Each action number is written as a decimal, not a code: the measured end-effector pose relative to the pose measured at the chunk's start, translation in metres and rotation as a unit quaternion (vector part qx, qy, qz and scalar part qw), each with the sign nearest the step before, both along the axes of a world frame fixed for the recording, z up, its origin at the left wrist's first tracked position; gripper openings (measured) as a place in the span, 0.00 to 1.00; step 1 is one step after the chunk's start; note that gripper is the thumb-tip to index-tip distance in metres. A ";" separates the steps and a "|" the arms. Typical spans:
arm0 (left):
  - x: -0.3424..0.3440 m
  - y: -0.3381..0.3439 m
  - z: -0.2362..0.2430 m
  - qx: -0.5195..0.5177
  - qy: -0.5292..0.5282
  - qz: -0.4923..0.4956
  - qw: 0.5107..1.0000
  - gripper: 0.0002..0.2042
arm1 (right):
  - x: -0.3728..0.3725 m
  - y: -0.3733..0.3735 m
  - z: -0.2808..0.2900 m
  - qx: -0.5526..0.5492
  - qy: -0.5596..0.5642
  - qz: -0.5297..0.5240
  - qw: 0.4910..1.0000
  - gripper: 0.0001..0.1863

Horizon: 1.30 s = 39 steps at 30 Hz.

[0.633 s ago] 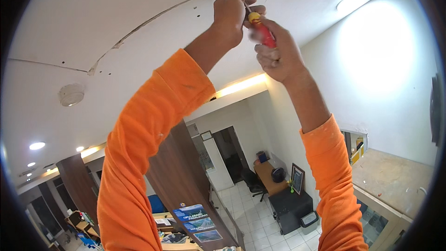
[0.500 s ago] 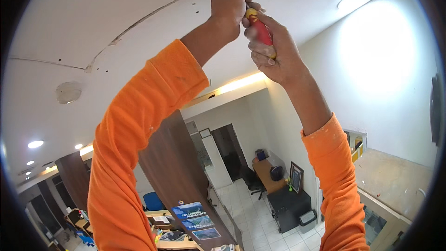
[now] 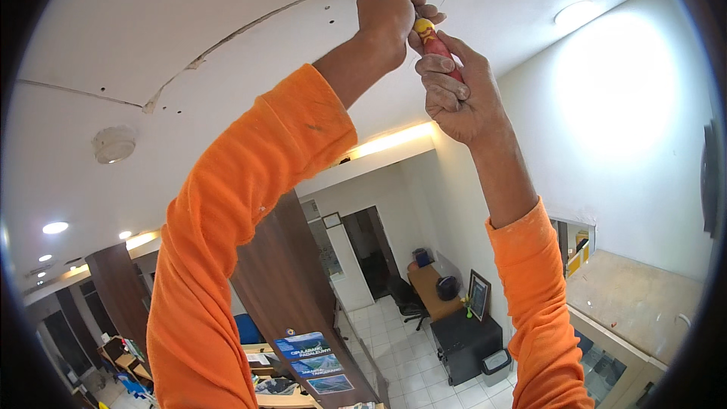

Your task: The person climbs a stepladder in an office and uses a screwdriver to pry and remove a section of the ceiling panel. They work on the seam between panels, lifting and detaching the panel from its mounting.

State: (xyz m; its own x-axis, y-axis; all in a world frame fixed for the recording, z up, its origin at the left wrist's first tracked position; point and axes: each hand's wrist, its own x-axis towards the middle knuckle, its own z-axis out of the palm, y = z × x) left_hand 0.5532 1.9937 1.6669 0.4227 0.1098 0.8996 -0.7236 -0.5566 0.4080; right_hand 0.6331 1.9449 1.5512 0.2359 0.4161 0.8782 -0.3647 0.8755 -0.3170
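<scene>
Overhead, my right hand (image 3: 463, 95) is wrapped round the red and yellow handle of a screwdriver (image 3: 437, 47). The tool points up toward the white ceiling (image 3: 257, 83). My left hand (image 3: 388, 15) is closed round the shaft just above the handle, close against the ceiling. Its fingers hide most of the shaft and the tip. A small dark bit shows above the left fingers, too small to name. Pale dust coats the fingers of the right hand. Both arms wear orange sleeves.
A cracked ceiling seam (image 3: 250, 26) and several dark screw dots run left of my hands. A round ceiling fitting (image 3: 114, 144) is farther left. Below stand a brown wood column (image 3: 284, 280), a black cabinet (image 3: 469, 341), a desk (image 3: 433, 288) and a ledge (image 3: 636, 288) at right.
Both hands and the screwdriver sit slightly farther right in view. The right hand has shifted its grip round the handle, now covering its lower end. The left hand still closes round the shaft.
</scene>
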 end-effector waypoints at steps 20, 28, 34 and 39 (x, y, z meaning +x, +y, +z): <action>0.001 0.004 0.007 0.034 0.021 -0.012 0.999 0.09 | 0.006 0.020 0.006 0.044 -0.060 -0.432 0.899 0.18; 0.004 0.006 0.006 0.024 0.020 -0.028 0.999 0.10 | 0.004 0.028 0.007 0.034 -0.031 -0.600 0.799 0.19; -0.007 -0.004 0.007 0.022 0.043 0.045 0.998 0.10 | 0.019 0.005 0.002 0.033 -0.102 0.112 0.988 0.19; 0.000 0.008 0.013 0.038 0.022 0.020 0.999 0.08 | -0.017 0.029 0.001 0.087 0.001 -0.704 0.705 0.17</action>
